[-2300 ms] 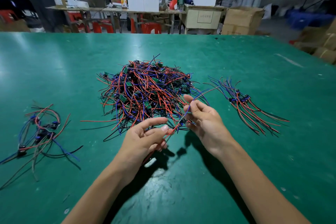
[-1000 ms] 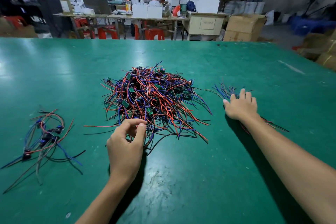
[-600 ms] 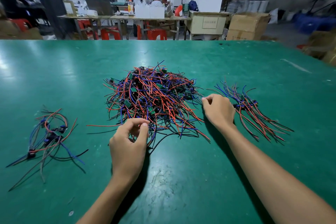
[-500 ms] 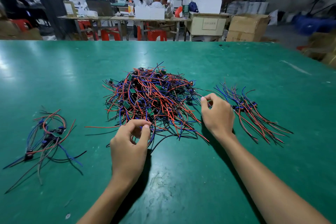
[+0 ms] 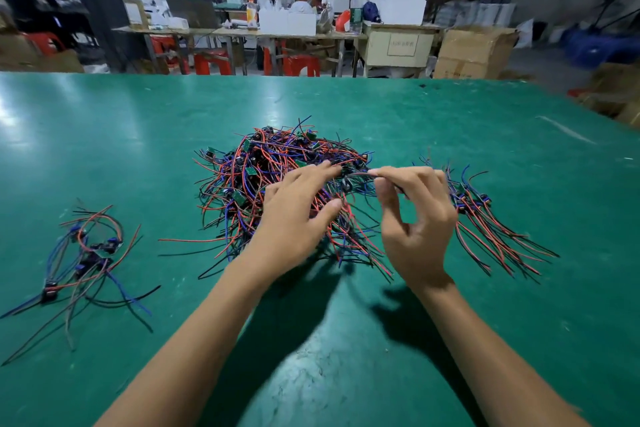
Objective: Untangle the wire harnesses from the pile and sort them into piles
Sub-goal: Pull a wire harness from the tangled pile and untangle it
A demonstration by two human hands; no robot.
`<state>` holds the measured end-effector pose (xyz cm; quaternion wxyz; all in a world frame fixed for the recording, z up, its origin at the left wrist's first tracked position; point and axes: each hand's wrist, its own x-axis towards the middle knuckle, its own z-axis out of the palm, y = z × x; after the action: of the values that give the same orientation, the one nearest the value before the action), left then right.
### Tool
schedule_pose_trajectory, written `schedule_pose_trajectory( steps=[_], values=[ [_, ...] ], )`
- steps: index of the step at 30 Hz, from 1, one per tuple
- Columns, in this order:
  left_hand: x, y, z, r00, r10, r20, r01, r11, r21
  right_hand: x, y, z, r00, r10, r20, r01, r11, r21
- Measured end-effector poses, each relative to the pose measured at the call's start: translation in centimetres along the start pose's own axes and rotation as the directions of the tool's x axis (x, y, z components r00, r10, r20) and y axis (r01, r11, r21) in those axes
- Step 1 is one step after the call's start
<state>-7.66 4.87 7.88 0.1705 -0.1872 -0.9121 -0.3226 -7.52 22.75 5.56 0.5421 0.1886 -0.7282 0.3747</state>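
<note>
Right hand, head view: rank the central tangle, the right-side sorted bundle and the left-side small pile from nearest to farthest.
From the right hand:
1. Central tangle, touching its fingers on the left.
2. Right-side sorted bundle, just behind and right.
3. Left-side small pile, far across the green table.

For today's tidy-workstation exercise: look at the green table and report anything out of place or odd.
Only the central tangled pile is disorderly, as expected. The left pile lies looser than the combed right pile. The right hand pinches one harness.

Bare forearms (no sleeves, jewellery)
</note>
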Motion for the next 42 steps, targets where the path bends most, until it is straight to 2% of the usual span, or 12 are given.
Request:
schedule_pose_trajectory(
  steps=[4, 7, 9, 12, 14, 22, 26, 29, 35, 38, 40, 42],
  values=[
    [1.1, 0.9, 0.5, 0.985, 0.069, 0.159, -0.012, 0.942, -0.335, 0.6, -0.1, -0.8, 0.987, 0.107, -0.116, -0.098, 0.992, 0.078],
    [0.6, 1.5, 0.6, 0.984, 0.035, 0.173, 0.091, 0.736, -0.671, 0.8, 0.2, -0.6, 0.960, 0.229, -0.158, -0.213, 0.970, 0.115],
    [0.3, 1.6, 0.2, 0.987, 0.021, 0.157, 0.109, 0.635, -0.765, 0.9, 0.7, -0.4, 0.931, 0.323, -0.171, -0.303, 0.944, 0.132],
    [-0.1, 1.5, -0.6, 0.992, 0.017, 0.124, 0.091, 0.583, -0.807, 0.8, 1.5, -0.3, 0.910, 0.392, -0.138, -0.375, 0.917, 0.132],
    [-0.5, 1.1, -0.8, 0.994, -0.003, 0.109, 0.090, 0.585, -0.806, 0.6, 1.9, -0.2, 0.913, 0.396, -0.096, -0.389, 0.917, 0.085],
    [-3.0, -1.6, 0.8, 0.979, -0.185, 0.090, 0.197, 0.711, -0.675, -0.5, 2.2, 0.4, 0.905, 0.399, 0.150, -0.397, 0.917, -0.041],
    [-3.6, -1.8, 0.9, 0.952, -0.275, 0.134, 0.272, 0.561, -0.782, -0.9, 1.8, 0.6, 0.882, 0.417, 0.220, -0.419, 0.907, -0.042],
    [-3.9, -1.7, 1.2, 0.938, -0.305, 0.163, 0.300, 0.486, -0.821, -0.9, 1.9, 0.4, 0.864, 0.431, 0.261, -0.432, 0.900, -0.055],
    [-4.1, -1.4, 1.7, 0.936, -0.312, 0.163, 0.287, 0.408, -0.866, -1.3, 2.5, 0.2, 0.839, 0.461, 0.289, -0.416, 0.886, -0.206],
    [-3.9, -1.3, 1.6, 0.942, -0.316, 0.115, 0.246, 0.417, -0.875, -1.4, 2.5, 0.4, 0.836, 0.432, 0.338, -0.364, 0.898, -0.248],
    [-3.6, -1.4, 0.7, 0.935, -0.348, 0.063, 0.203, 0.382, -0.902, -1.5, 2.5, 0.5, 0.819, 0.401, 0.411, -0.353, 0.916, -0.189],
    [-3.2, -1.9, -0.5, 0.915, -0.403, 0.010, 0.143, 0.302, -0.943, -1.7, 1.9, 0.6, 0.802, 0.336, 0.494, -0.345, 0.935, -0.075]
  ],
)
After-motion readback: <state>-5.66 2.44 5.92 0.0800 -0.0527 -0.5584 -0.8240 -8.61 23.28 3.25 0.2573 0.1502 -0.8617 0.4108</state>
